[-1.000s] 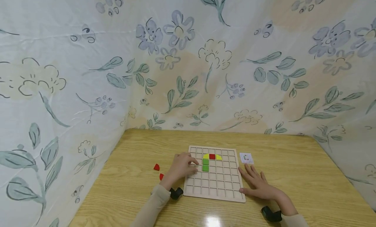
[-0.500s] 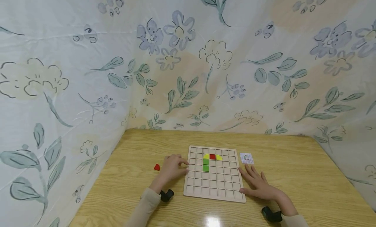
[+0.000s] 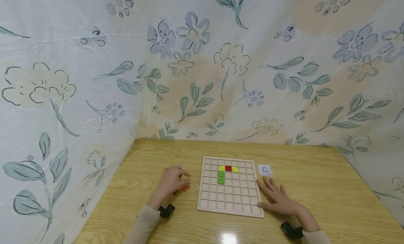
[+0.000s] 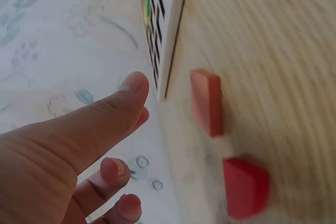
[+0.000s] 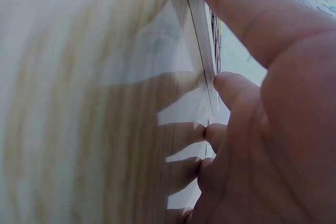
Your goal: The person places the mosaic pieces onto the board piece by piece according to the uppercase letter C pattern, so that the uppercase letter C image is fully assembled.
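My left hand [image 3: 172, 182] hovers over the table left of the wooden grid board [image 3: 231, 209], its fingers loosely bent. Nothing shows between its thumb and fingers in the left wrist view. Just below it lie an orange block [image 4: 207, 102] and a red block [image 4: 245, 188], apart from each other. My right hand [image 3: 279, 200] lies spread at the board's right side, thumb touching its edge. On the board, a red square [image 3: 228, 168] sits between two yellow quarter-round pieces [image 3: 235, 169], and two green squares [image 3: 221, 181] line up below the left one.
A small printed pattern card [image 3: 265, 170] lies right of the board, beyond my right fingertips. Floral cloth [image 3: 233, 96] hangs behind and beside the wooden table [image 3: 315, 181]. A black wrist device [image 3: 291, 230] is on my right wrist.
My left hand has moved left, from over the board's left edge to above the loose blocks, and now covers the farther red piece. The orange block has come into view. My right hand stays put.
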The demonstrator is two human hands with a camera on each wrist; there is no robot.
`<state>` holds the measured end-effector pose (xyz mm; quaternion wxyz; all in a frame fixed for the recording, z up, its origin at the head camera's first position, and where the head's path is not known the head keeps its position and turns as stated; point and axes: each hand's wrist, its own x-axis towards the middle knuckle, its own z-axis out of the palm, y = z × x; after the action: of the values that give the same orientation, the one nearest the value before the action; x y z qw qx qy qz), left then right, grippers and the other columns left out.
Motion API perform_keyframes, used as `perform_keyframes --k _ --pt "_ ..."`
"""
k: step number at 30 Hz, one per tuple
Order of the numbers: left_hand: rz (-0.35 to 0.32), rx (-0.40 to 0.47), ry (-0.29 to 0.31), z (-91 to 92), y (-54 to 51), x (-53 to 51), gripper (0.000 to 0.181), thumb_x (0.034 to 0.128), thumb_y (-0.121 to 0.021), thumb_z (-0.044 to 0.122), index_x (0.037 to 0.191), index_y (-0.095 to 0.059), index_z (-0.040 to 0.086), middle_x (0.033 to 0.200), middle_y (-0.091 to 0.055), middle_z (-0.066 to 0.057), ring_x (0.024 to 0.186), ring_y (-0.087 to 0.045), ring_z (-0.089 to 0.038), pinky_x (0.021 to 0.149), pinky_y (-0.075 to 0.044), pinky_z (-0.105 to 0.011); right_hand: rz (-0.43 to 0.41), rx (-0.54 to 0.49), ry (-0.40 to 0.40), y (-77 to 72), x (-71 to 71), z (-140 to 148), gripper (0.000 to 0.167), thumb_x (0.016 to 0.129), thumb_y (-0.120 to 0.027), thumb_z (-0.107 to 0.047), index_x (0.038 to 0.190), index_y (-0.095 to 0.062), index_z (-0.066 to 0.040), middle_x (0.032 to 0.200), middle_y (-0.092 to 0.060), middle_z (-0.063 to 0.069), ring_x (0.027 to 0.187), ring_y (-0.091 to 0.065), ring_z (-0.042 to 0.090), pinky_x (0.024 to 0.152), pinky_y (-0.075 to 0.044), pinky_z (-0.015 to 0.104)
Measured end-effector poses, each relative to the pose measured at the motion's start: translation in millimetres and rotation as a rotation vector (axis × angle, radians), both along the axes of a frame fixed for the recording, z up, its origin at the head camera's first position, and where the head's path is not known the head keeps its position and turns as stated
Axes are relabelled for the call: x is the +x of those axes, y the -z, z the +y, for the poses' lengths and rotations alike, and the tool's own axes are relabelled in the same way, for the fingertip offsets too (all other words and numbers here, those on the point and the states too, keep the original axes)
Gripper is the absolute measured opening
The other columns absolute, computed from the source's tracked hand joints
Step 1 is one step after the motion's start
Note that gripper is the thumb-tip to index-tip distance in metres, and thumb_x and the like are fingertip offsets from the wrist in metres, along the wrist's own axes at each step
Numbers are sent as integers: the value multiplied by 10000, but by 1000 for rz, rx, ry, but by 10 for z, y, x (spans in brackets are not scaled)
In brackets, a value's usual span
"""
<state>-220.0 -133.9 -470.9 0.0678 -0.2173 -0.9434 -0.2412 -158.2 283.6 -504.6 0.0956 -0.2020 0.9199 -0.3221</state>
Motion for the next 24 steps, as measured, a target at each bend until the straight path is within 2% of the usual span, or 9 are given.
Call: perform_keyframes --k 7,14,20,24 --pt "5 -39 -37 -163 36 83 208 738 -767 300 912 -746 187 649 -448 73 641 -372 -93 775 -347 -498 -2 -10 -5 -9 10 -7 777 851 -633 -364 1462 -256 -66 1495 -60 310 1328 38 559 933 93 720" --pt "22 -48 -60 -302 64 158 220 700 -791 323 880 -754 202 634 -482 42 618 -358 -87 742 -344 -476 -12 -9 -7 -5 8 -5 778 853 -631 -364 1465 -251 -70 1499 -55 303 1331 44 554 934 99 716" --pt "-7 -91 -76 -406 102 219 268 656 -814 367 886 -747 246 722 -539 95 701 -432 -77 781 -366 -489 -12 -3 -3 8 5 -2 785 852 -630 -372 1467 -245 -71 1499 -53 302 1332 45 551 935 100 715" --pt "-18 -100 -67 -463 117 247 273 645 -823 359 883 -737 258 760 -545 94 726 -449 -88 798 -366 -519 -11 -1 -1 12 2 1 786 853 -629 -374 1467 -244 -71 1500 -53 300 1334 47 549 936 101 714"
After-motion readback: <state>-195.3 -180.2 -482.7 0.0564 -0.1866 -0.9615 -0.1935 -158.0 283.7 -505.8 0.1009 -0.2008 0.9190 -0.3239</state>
